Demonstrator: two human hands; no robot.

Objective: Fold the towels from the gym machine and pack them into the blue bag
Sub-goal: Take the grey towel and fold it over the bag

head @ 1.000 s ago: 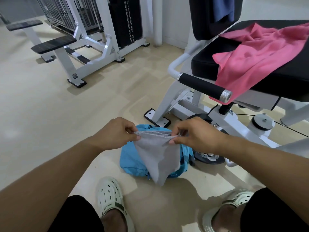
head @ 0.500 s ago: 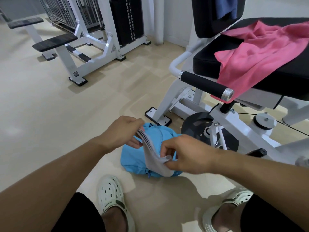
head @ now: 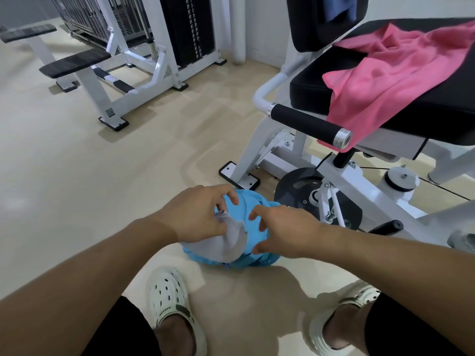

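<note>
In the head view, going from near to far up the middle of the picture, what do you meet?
White clog on the floor → grey towel held by the left hand → blue bag → white foot plate of the gym machine → black weight stack by the far wall.

From my feed the room looks evenly and softly lit, bright without harsh spots. The pale beige glossy floor point(head: 77, 176) carries faint diffuse reflections. I see soft, blurry shadows below the crumpled light-blue fabric bag point(head: 257, 217) and around the white perforated clogs point(head: 168, 296). The wide lens bends the white steel machine frame point(head: 113, 80) near the edges. Focus holds across the view, though fine detail is slightly smeared.
</note>
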